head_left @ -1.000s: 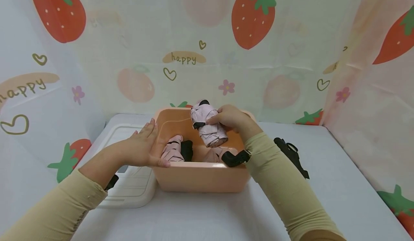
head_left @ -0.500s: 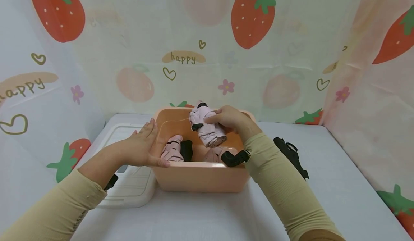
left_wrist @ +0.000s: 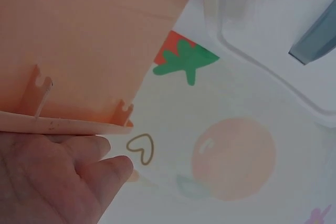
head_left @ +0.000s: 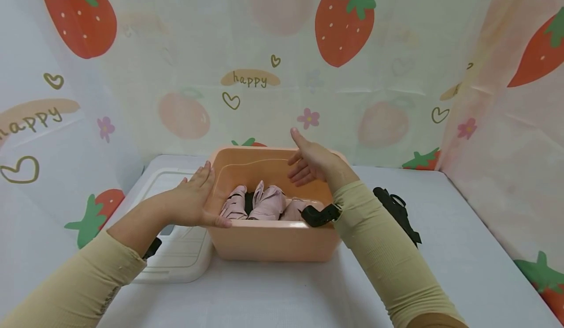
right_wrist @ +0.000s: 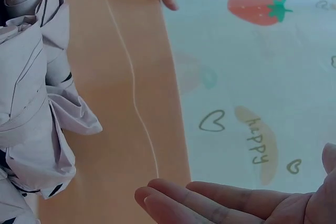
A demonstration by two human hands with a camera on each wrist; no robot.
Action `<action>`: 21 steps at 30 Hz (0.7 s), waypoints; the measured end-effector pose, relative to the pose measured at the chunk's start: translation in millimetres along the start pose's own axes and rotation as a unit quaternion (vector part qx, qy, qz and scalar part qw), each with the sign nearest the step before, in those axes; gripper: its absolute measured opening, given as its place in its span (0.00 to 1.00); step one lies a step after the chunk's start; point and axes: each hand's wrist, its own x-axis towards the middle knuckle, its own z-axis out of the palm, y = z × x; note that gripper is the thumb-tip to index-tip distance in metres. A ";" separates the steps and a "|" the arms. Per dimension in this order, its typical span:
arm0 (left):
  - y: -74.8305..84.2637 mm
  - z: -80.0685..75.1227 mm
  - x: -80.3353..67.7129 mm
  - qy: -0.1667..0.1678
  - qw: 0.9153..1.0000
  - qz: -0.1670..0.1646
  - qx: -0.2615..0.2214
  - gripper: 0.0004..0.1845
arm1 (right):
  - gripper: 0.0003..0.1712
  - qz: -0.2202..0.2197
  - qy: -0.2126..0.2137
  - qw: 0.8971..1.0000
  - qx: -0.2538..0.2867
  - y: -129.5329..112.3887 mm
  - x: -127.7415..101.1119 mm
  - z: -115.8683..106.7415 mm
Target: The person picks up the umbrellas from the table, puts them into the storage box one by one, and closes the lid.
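At the left lies a white plastic lid on the counter. The left hand rests with straight fingers against the left wall of the peach plastic tub. Inside the tub lie the folded pale pink umbrellas, side by side on its floor. The right hand hovers above them, fingers spread wide and holding nothing. The umbrellas look light, with soft, loose fabric; I would take one around its firm rolled middle.
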 end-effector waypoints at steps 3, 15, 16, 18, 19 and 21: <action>0.9 -0.4 -0.8 0.000 1.000 0.003 -0.003 0.73 | 0.56 -0.002 0.002 1.000 0.007 -0.1 -0.1 -0.5; -1.7 2.1 1.8 -0.001 1.000 -0.003 0.005 0.75 | 0.54 -0.015 0.004 1.000 0.009 -1.7 -2.6 -2.4; -1.8 2.1 1.8 -0.001 1.000 -0.004 0.004 0.75 | 0.54 -0.016 0.004 1.000 0.010 -1.9 -3.2 -2.8; -1.9 2.4 1.9 -0.003 1.000 -0.005 0.003 0.75 | 0.54 -0.018 0.005 1.000 0.012 -2.5 -4.5 -3.7; -1.7 2.3 1.9 -0.003 1.000 -0.006 0.002 0.75 | 0.54 -0.020 0.004 1.000 0.011 -2.8 -5.3 -4.5; -1.4 2.0 1.9 -0.005 1.000 -0.008 0.000 0.75 | 0.53 -0.024 0.005 1.000 0.008 -3.4 -7.2 -6.2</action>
